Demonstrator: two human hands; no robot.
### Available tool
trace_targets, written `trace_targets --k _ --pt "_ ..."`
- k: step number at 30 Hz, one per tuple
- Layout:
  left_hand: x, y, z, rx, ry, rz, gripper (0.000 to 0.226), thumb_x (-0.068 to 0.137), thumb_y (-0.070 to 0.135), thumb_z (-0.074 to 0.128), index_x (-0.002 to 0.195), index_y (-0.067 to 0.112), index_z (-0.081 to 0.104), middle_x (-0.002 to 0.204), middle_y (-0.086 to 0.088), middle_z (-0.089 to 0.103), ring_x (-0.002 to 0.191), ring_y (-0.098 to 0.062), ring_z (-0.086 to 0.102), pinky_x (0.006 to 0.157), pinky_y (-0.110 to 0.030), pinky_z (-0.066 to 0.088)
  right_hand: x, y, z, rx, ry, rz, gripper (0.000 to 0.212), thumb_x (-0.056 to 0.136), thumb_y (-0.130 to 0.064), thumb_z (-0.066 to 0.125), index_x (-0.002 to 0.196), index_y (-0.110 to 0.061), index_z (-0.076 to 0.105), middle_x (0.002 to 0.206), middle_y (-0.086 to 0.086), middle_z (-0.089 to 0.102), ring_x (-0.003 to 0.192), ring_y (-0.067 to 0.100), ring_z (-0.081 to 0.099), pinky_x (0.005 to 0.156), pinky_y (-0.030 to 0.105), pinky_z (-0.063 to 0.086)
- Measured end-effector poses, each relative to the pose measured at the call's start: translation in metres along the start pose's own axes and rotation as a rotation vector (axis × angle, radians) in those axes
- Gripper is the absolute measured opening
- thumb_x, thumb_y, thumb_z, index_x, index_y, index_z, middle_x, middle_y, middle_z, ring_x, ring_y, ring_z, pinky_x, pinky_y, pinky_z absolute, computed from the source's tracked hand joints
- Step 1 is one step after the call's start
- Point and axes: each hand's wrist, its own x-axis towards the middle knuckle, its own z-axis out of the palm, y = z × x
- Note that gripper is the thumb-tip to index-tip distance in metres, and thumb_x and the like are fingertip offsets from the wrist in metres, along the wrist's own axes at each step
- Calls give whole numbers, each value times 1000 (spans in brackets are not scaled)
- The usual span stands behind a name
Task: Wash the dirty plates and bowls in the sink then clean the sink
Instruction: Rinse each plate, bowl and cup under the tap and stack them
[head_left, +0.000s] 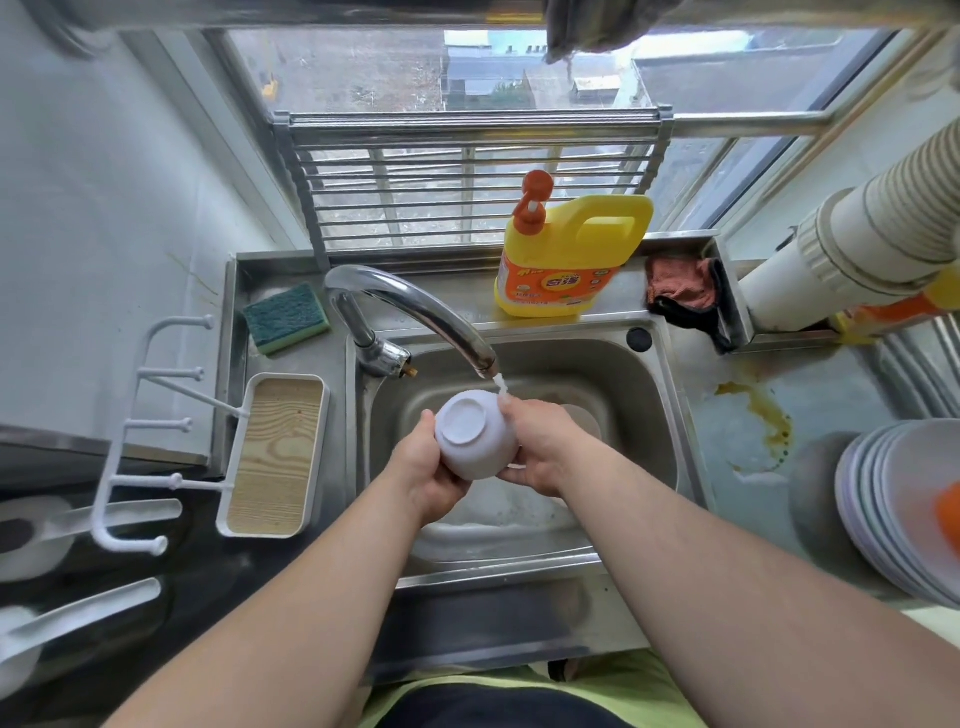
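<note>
Item: white bowl (475, 434), held over the steel sink (644, 415), base turned up toward the camera, tilted; just below the spout of the chrome faucet (415, 312), from which a thin stream of water (500, 383) runs onto the bowl's far edge and the right fingers.
Hands: left hand (428, 475) cupped under and around the bowl's near-left side, thumb up along its wall; right hand (540, 447) curled round the bowl's right side, fingertips at the rim; both grip the bowl.
Sink contents: foamy water and a pale dish (493, 519) beneath the hands, partly hidden; a further dish edge behind the right hand, unclear.
Rear ledge: green-and-yellow sponge (285, 318) left of the faucet; yellow detergent jug (566, 254) with orange pump, right of it; reddish cloth (680, 288) at the far right corner.
Left of sink: white tray (274, 457) with wood-grain floor.
Right desk (810, 395): yellowish-brown spill stain (763, 421); stack of pale plates (893, 509) at the frame's edge.
</note>
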Motion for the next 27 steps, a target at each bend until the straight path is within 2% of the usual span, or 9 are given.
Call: trace_targets --k 2,4,7,11,13,18,22,25,27 --pt "-1 2 0 -23 -36 -7 54 110 58 35 118 18 70 92 -7 81 97 -23 71 71 -36 55 -3 -3 2 -4 -4 -35 23 104 -33 65 123 -21 68 114 7 76 100 31 72 72 44 62" --pt "-1 2 3 -40 -69 -3 56 110 59 35 123 16 69 100 -10 80 100 -25 71 75 -38 56 -3 -6 1 2 2 -67 19 104 -27 64 121 -21 68 113 8 75 99 31 72 75 45 62" --pt "1 2 12 -26 -104 4 57 108 60 38 131 16 67 119 -12 76 108 -27 70 84 -40 58 -2 -9 -7 25 30 -101 22 103 -27 65 125 -22 68 115 7 75 102 31 72 82 46 63" --pt "6 -3 25 93 -114 45 51 104 58 52 128 17 70 123 -12 75 115 -29 69 101 -48 56 0 -6 -27 89 65 -103 20 104 -25 55 120 -31 65 122 6 69 108 33 69 93 52 60" --pt "4 -6 32 156 -116 82 45 103 54 56 126 18 70 120 -11 76 115 -30 69 105 -51 54 1 -2 -36 110 68 -87 22 102 -29 53 120 -33 65 124 8 68 110 34 68 96 56 57" --pt "-4 -20 44 273 -159 197 33 101 44 61 131 32 67 125 -6 75 113 -27 69 96 -43 58 1 6 -49 196 94 -41 33 98 -37 56 128 -27 63 124 14 68 111 35 67 97 59 54" --pt "-4 -24 45 336 -160 198 36 102 49 59 136 41 62 128 -4 72 115 -28 66 104 -46 51 -3 9 -52 258 102 -88 28 100 -38 57 125 -29 63 123 13 68 112 37 67 95 59 57" --pt "-5 -18 41 341 -189 122 50 99 60 55 137 29 65 117 -7 70 92 -29 62 88 -44 50 -6 7 -45 207 134 -192 13 102 -31 60 111 -25 67 120 11 67 113 38 66 96 59 58" --pt "-3 -10 36 276 -230 19 63 100 69 45 130 19 69 115 -14 69 95 -35 61 91 -47 51 -7 6 -36 134 155 -267 14 102 -31 62 99 -19 69 107 9 71 101 35 66 91 50 59"
